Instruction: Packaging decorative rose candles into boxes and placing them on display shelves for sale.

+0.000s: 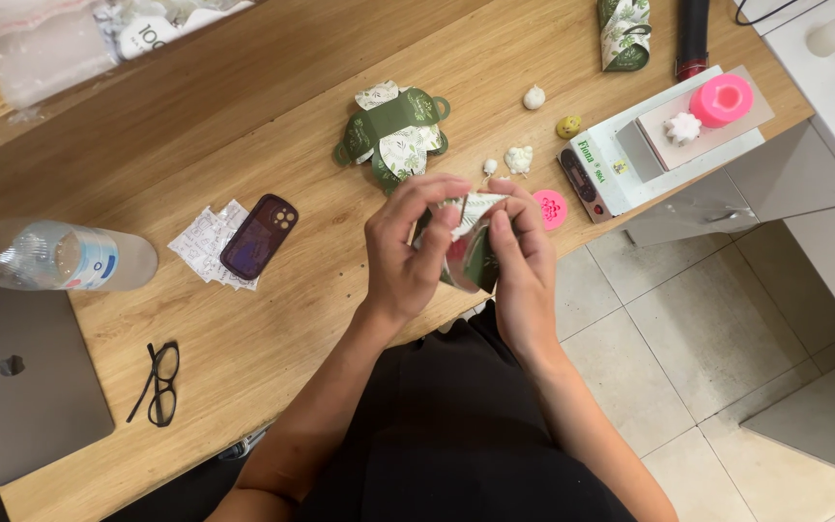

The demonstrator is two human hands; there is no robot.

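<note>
Black-clothed lap nearest the lens, both forearms rising from it toward the wooden desk point(273, 116). Held just off the near desk edge, between the two hands: a small folding paper box point(471, 242), dark green with a white leaf-printed panel, partly folded.

Left hand point(406, 249): curled, thumb and forefinger pinched on the box's upper left flap; remaining fingers bent behind it. Right hand point(524, 266): closed round the right side, fingers point(506, 227) pressed on the white panel, thumb hidden behind. Neither hand slack; both gripping the one box.

Judged best handling for the fold in hand: creases pressed along the printed score lines, one hand kept as a steady brace while the other turns the flap; light pressure only, thin card likely to buckle or tear at the tabs. Tab position not readable from this view.

Relative to the box: stack of flat box blanks point(393, 130) just beyond, same green print. Small white moulded pieces point(519, 158) beyond and slightly right; another point(533, 97) further off; a yellow one point(568, 126) near it. Pink round disc point(550, 208) just right. White scale point(659, 145) further right, carrying a pink mould point(722, 100) and a white star-like piece point(683, 127). Phone in dark case point(259, 236) well left, on white sachets point(207, 242). Water bottle point(60, 256), laptop point(21, 377) and spectacles point(158, 382) far left.
</note>
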